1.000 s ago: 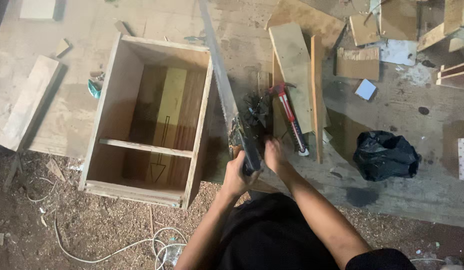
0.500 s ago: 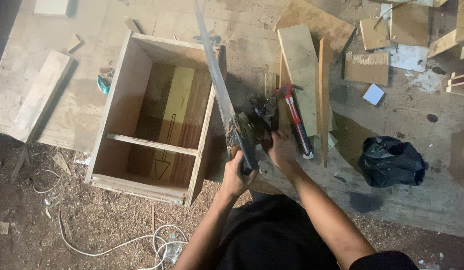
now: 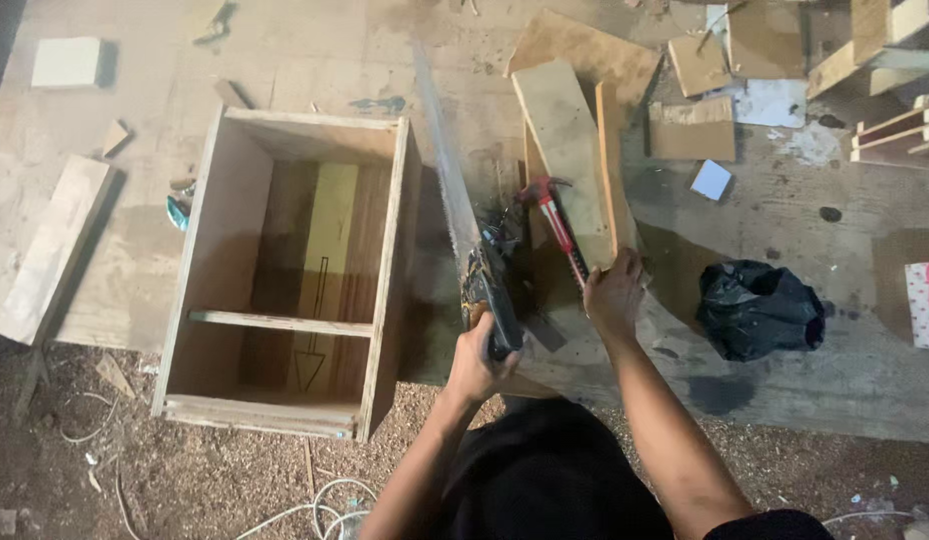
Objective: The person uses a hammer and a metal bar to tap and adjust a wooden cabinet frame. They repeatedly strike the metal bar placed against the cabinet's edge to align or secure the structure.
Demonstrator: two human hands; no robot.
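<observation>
Head view, only one there is. Left hand [image 3: 482, 362] is closed tight round the dark handle of a handsaw [image 3: 463, 240]; the blade runs away from the person, up across the worktop [image 3: 835, 380], just beside the right wall of an open wooden box [image 3: 285, 270]. Grip sits low on the handle w/ the arm in line behind it, probably so the push goes straight along the blade.

Right hand [image 3: 613, 295] lies palm down w/ fingers partly curled on the near end of a pale plank [image 3: 565, 150]. It looks to be pressing, not gripping; can't tell if the fingertips hook the edge. A second thin board [image 3: 610, 170] stands on edge touching the plank's right side. Hand so placed prob. keeps the wood from sliding while the saw is close by. A red-handled hammer [image 3: 550, 220] lies between saw and plank, head away from the person, near enough to grab.

Box lies on its back, open side up, w/ one thin slat across the near part; it hangs partly over the worktop edge above the sawdust floor [image 3: 135, 470]. Left of it a loose board [image 3: 50, 250] lies aslant. Right of the hands a crumpled black bag [image 3: 760, 310] sits well apart from the tools. Offcuts [image 3: 690, 130] are scattered at the far side. White cable [image 3: 315, 505] loops on the floor near the person's knees.
</observation>
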